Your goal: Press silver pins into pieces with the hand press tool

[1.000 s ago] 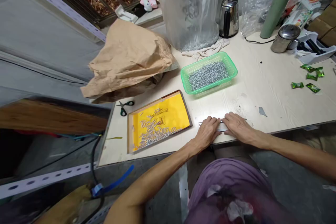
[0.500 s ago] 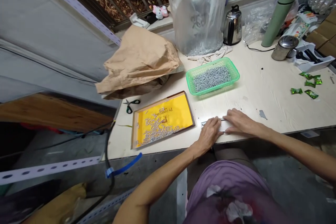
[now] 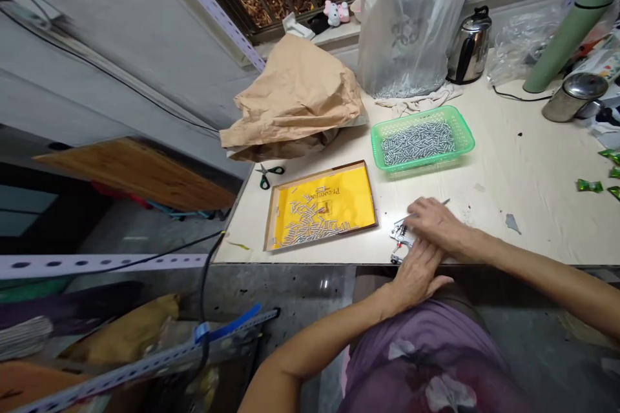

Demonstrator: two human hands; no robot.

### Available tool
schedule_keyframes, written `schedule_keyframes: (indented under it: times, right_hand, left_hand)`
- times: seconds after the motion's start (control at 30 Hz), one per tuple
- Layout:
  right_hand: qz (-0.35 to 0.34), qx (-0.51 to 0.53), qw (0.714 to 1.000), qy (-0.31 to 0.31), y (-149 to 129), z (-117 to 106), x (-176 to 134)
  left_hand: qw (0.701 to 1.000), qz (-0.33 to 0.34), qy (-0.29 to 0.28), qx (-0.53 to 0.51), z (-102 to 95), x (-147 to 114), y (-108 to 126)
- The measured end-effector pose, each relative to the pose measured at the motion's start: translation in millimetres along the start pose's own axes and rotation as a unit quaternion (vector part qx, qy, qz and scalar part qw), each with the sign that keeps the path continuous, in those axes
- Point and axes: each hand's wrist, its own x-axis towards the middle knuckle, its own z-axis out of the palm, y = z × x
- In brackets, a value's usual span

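Head view. Left hand (image 3: 417, 271) and right hand (image 3: 440, 222) overlap at the surface's (image 3: 489, 161) near edge, both on or against a small metal mechanism (image 3: 401, 242) with a red bit; its left end sticks out past the fingers. Right hand is curled over the upper part, a thin rod (image 3: 446, 201) poking out beyond it. Left hand lies lower, fingers together, thumb spread away. Fingertip contact hidden, so can't tell how firmly either hand grips.

Left of the hands: cardboard tray (image 3: 270, 216), yellow sheet (image 3: 356, 197) inside, loose metal pins (image 3: 307, 227) on it. Beyond: green basket (image 3: 465, 135) with a heap of similar pieces (image 3: 419, 143). Neither container touched.

Step in hand, probably: adjusting or positioning the mechanism. Next move likely calls for one hand steadying it, the other's fingers free to work the parts.
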Motion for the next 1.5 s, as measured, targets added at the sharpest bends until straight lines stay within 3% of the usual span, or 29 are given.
schedule_keyframes:
  times: [0.1,0.2,0.27,0.33,0.43,0.57,0.7,0.8,0.9,0.97,1.07,1.17,1.33,1.5]
  right_hand:
    - [-0.132,0.006,0.990,-0.042,-30,9,14]
    - [-0.171,-0.002,0.984,-0.051,-38,22,26]
    - [-0.182,-0.002,0.982,-0.047,-37,30,32]
    - [-0.183,-0.003,0.983,-0.032,-35,37,35]
    - [-0.182,-0.013,0.983,-0.016,-35,43,37]
    - [-0.186,0.008,0.983,-0.006,-38,45,36]
    - [-0.165,0.103,0.979,0.051,-37,32,36]
    - [-0.123,0.187,0.964,0.146,-26,8,43]
    - [-0.068,0.216,0.940,0.255,4,-26,60]
    - [-0.003,0.177,0.938,0.299,33,-47,74]
    - [0.085,0.101,0.941,0.312,74,-65,88]
    - [0.110,0.066,0.941,0.314,89,-65,84]
    - [0.048,0.091,0.964,0.246,53,-42,41]
    - [0.047,0.131,0.969,0.205,25,-18,-7]
  left_hand:
    - [0.996,0.085,0.018,-0.015,-7.9,-13,6]
    - [0.981,0.161,0.104,0.010,-32.6,-34,1]
    - [0.976,0.094,0.182,0.067,-59.2,-46,-16]
    - [0.967,-0.064,0.200,0.143,-88.3,-55,-43]
    - [0.932,-0.245,0.161,0.213,-121.5,-62,-92]
    - [0.925,-0.320,0.040,0.202,-136.2,-65,-138]
    - [0.940,-0.295,-0.050,0.164,-140.4,-61,-150]
    - [0.948,-0.263,-0.090,0.156,-145.6,-57,-148]
    - [0.947,-0.237,-0.132,0.171,-150.6,-53,-144]
    - [0.945,-0.225,-0.147,0.186,-153.1,-51,-141]
    - [0.950,-0.182,-0.162,0.198,-156.2,-48,-135]
    - [0.950,-0.126,-0.197,0.209,-158.9,-44,-132]
    - [0.938,-0.113,-0.235,0.229,-161.1,-42,-138]
    - [0.954,-0.180,-0.160,0.178,-159.0,-48,-151]
